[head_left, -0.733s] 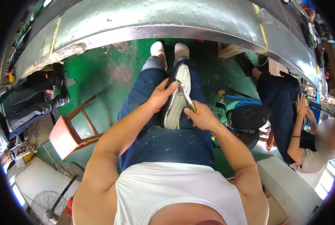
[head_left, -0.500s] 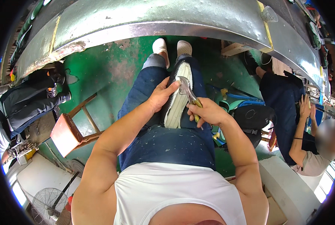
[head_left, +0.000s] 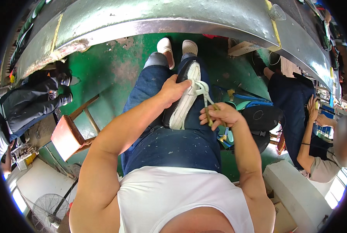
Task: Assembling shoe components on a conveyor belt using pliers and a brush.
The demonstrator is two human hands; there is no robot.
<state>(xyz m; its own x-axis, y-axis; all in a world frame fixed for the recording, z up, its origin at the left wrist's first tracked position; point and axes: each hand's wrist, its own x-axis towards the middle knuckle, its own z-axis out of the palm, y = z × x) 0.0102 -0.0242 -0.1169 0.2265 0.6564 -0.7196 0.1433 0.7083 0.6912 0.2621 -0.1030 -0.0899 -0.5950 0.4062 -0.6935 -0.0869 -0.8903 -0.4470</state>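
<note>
Across my thighs lies a dark shoe upper (head_left: 181, 108), its pale underside facing up and its toe pointing away from me. My left hand (head_left: 172, 91) is closed round its left side, with the thumb pressed on the white bottom. My right hand (head_left: 222, 114) grips the handles of a pair of pincers (head_left: 205, 93) to the right of the shoe. The handles are spread apart, and the pale metal head is at the right edge of the sole, close to my left thumb. Whether the jaws pinch any material cannot be made out.
A metal-topped workbench (head_left: 161, 17) curves across the far side. On the left stand a wooden stool (head_left: 69, 136) and a fan (head_left: 49, 209). A black bag (head_left: 260, 118) sits right of my legs. One person works at far right (head_left: 291, 105); another's legs show at left (head_left: 30, 103).
The pincers have swung to the right of the shoe and their handles have spread. My left thumb has moved slightly along the sole, and the shoe has tilted a little.
</note>
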